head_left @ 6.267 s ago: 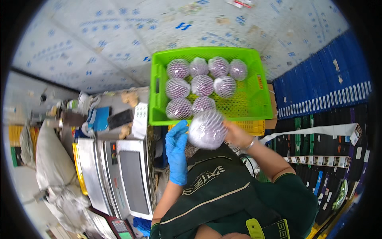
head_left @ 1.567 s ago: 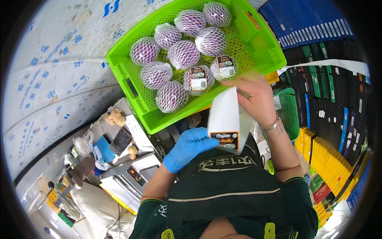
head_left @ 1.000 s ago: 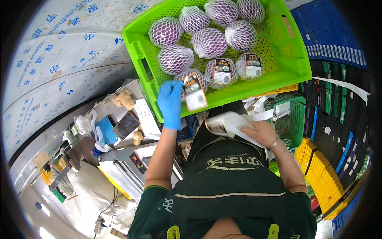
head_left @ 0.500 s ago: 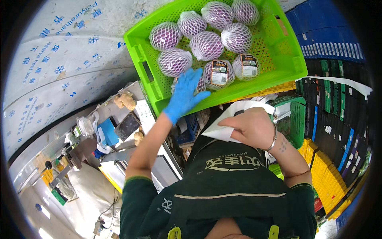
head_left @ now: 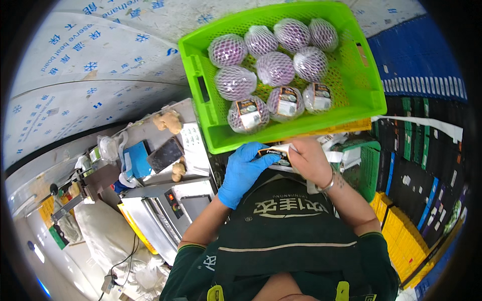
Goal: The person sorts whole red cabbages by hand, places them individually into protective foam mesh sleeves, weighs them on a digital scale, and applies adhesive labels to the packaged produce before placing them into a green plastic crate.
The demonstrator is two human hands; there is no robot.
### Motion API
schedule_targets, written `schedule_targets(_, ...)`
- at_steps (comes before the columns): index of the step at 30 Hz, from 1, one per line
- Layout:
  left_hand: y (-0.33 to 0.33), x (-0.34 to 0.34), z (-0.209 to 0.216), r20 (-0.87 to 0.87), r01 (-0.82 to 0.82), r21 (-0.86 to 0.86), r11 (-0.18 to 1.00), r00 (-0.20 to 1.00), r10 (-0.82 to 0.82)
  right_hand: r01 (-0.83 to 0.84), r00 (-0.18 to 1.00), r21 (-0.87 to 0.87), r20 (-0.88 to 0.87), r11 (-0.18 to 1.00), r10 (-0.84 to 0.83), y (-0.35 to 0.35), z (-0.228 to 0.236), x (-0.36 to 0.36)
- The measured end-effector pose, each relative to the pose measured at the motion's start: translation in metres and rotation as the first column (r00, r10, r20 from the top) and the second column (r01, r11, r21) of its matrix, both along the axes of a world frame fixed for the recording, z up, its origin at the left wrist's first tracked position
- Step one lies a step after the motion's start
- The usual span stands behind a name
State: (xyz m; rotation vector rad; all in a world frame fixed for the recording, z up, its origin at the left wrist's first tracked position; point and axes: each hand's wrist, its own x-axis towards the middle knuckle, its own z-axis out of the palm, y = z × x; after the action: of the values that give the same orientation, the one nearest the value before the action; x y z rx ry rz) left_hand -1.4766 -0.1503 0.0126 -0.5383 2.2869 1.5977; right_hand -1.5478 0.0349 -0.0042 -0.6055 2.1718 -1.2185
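My left hand (head_left: 244,173), in a blue glove, is closed with thumb and fingers at the left edge of a black-and-white sticker label (head_left: 277,154). Bare and wearing a bracelet, my right hand (head_left: 312,161) grips the white label strip at its other side. Both hands are close together in front of my dark green apron (head_left: 286,241). Just beyond them is a bright green crate (head_left: 211,135) with several purple round vegetables (head_left: 275,68) in white foam nets. The three nearest, including the front-left one (head_left: 248,115), carry labels on top.
At left, pieces of ginger (head_left: 167,121), a dark tablet-like slab (head_left: 165,154) and a blue sheet (head_left: 136,159) lie on a counter beside a grey machine (head_left: 155,210). Yellow crates (head_left: 401,236) and a dark green basket (head_left: 369,170) stand at right. A printed panel wall (head_left: 65,65) rises behind.
My left hand has drawn back from the front-left vegetable, which now shows its label, to the strip in my right hand. A printed label is now visible between my hands.
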Motion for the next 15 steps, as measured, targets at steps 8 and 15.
schedule_targets(8, -0.093, -0.120, -0.106, -0.253, -0.175, -0.653, 0.737, 0.968, 0.005, 0.130, 0.856, 0.092, 0.492, 0.987, -0.159, 0.068, -0.040, -0.017)
schedule_targets(15, -0.079, -0.133, -0.127, -0.382, -0.033, -0.613, 0.789, 0.887, -0.260, -0.003, 0.962, 0.100, 0.271, 0.995, -0.024, 0.062, -0.050, -0.014)
